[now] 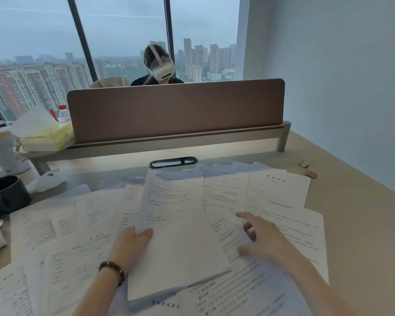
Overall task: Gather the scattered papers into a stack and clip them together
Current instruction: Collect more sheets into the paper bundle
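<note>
Several printed white papers [62,242] lie scattered and overlapping across the beige desk [351,224]. My left hand [132,242] grips the left edge of a small stack of sheets [180,236], thumb on top, holding it raised above the others. My right hand [262,240] rests with fingers spread on a loose sheet [228,233] just right of the stack. Two small binder clips lie far right on the desk, a red one [311,174] and a yellowish one [304,164].
A brown divider panel [176,108] stands behind the papers, with another person in a headset beyond it. A black mug [6,193], crumpled tissue [46,181], tissue box [46,137] and bottles crowd the left side. A cable slot [173,162] sits mid-desk.
</note>
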Available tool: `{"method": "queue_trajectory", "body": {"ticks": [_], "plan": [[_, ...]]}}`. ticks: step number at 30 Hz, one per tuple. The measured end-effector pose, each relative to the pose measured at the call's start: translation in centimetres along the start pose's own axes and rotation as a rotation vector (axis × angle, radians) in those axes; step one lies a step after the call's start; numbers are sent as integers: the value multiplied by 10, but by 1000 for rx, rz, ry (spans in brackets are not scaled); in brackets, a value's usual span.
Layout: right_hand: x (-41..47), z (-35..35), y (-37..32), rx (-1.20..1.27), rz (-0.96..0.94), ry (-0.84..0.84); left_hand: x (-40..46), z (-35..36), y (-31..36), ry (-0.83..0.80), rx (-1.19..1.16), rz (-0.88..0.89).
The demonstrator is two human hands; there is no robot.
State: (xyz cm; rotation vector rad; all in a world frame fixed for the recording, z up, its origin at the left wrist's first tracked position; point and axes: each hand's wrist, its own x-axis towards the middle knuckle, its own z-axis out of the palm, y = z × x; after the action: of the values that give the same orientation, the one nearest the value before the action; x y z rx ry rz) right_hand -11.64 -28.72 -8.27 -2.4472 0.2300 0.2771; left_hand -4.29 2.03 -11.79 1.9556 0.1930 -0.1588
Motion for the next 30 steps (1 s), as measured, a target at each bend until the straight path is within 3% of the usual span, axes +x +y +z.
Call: {"method": "queue_trajectory", "body": {"ticks": [9, 14, 22, 30], "plan": [[20, 7, 10, 528, 110, 56, 1, -1, -1, -19, -71, -23], [21, 10, 6, 594, 81, 62, 0, -1, -3, -19, -127, 1], [34, 7, 14, 759, 213, 277, 3, -16, -5, -50, -364, -74], [33, 1, 17, 861, 151, 242, 2, -17, -6, -85, -383, -80]]}}
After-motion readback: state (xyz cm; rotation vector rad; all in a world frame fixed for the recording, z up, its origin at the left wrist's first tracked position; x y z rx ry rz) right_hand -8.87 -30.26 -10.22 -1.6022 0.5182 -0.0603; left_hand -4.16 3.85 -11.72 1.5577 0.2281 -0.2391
